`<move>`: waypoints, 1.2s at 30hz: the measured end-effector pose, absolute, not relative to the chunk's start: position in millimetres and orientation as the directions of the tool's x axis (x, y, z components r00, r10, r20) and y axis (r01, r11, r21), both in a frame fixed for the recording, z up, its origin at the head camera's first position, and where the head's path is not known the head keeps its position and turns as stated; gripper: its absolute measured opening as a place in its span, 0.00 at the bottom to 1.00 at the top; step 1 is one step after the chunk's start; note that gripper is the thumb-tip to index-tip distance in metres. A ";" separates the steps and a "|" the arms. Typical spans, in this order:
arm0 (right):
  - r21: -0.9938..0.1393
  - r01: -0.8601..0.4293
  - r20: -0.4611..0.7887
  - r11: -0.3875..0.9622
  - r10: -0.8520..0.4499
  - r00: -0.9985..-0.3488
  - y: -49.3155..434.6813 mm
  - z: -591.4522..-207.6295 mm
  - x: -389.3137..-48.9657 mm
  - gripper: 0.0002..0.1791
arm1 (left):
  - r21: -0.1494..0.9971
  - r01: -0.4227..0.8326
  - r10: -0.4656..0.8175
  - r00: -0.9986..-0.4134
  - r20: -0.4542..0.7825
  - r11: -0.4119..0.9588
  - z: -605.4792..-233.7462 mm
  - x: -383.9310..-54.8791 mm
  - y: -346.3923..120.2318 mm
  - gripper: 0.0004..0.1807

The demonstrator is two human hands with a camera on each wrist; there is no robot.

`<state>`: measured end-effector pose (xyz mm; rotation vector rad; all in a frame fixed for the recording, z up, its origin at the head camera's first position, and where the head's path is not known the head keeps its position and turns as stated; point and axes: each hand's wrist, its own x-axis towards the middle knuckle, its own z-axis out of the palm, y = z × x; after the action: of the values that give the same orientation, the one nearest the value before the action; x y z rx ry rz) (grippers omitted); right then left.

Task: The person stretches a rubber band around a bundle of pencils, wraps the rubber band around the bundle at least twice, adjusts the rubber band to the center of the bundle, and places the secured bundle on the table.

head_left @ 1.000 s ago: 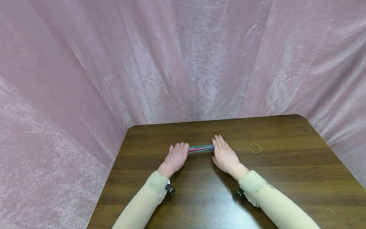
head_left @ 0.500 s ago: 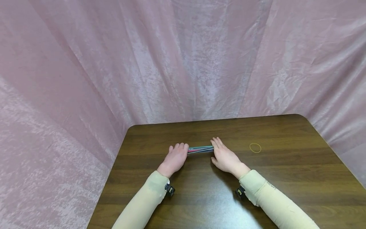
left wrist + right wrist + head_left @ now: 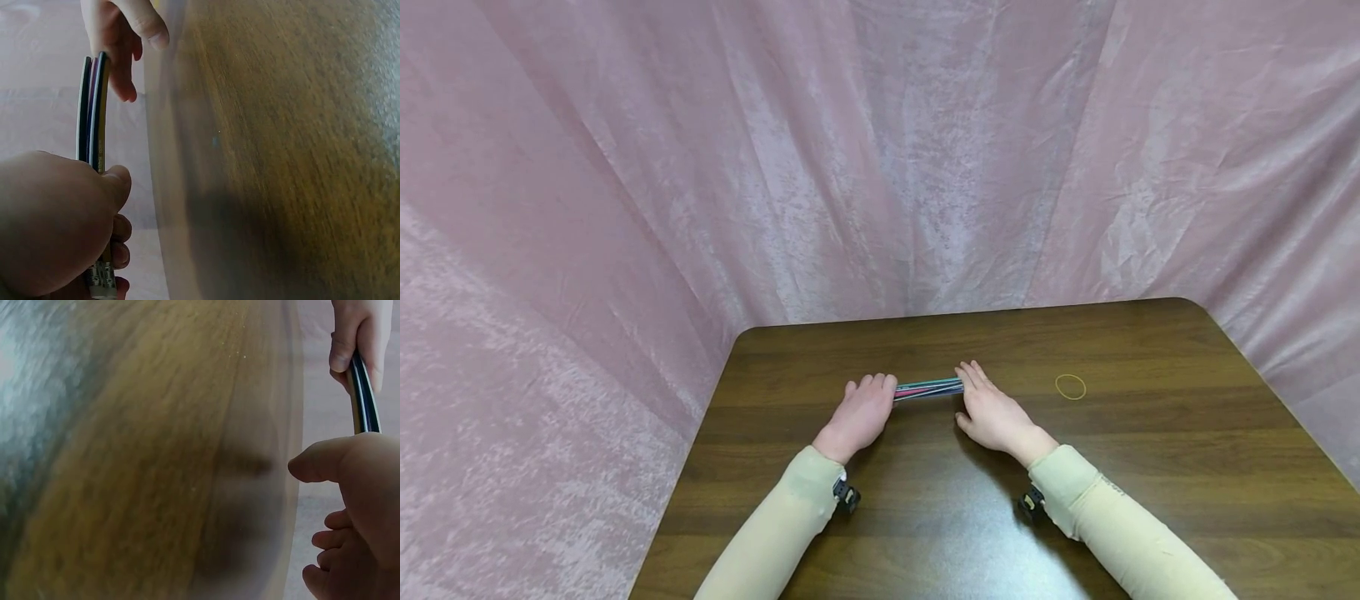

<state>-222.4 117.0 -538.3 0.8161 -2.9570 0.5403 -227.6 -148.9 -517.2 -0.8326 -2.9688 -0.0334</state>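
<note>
A bundle of several pencils (image 3: 928, 389), in teal, pink and dark colours, lies crosswise between my two hands in the head view. My left hand (image 3: 859, 414) grips the bundle; the left wrist view shows its fingers and thumb wrapped round the pencils (image 3: 95, 112), with metal ferrules (image 3: 101, 275) poking out below the fist. At the other end, my right hand (image 3: 996, 414) touches the pencil ends with its fingers fairly straight. Its thumb (image 3: 319, 464) sticks out apart from the pencils in the right wrist view. The exact contact there is partly hidden by the palm.
A yellow rubber band (image 3: 1071, 387) lies flat on the brown wooden table (image 3: 1187, 450), to the right of my right hand. Pink velvet curtains (image 3: 925, 167) hang behind the table and along its sides.
My right hand's fingers have tilted and dipped slightly against the pencil ends, with small shifts sideways. The left hand keeps its grip in nearly the same place, and the rubber band has stayed put.
</note>
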 end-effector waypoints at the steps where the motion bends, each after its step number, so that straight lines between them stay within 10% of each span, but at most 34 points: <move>1: -0.329 -0.503 0.115 0.800 -0.494 -0.862 116.6 -538.1 -222.3 0.42 | 0.006 0.520 0.519 -0.853 0.061 0.854 -517.0 -227.6 -148.6 0.03; 15: -0.351 -0.462 0.166 0.814 -0.432 -0.887 139.7 -538.9 -222.7 0.40 | -0.005 0.516 0.515 -0.855 0.059 0.857 -517.4 -224.8 -152.1 0.02; 36: -0.395 -0.274 0.169 0.877 -0.224 -0.960 299.6 -530.7 -221.3 0.22 | 0.039 0.523 0.520 -0.851 0.073 0.851 -528.7 -228.3 -165.3 0.10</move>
<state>-221.3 299.6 -530.7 0.3905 -2.9284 0.6420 -228.3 -165.3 -528.7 -0.8358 -2.9649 -0.0887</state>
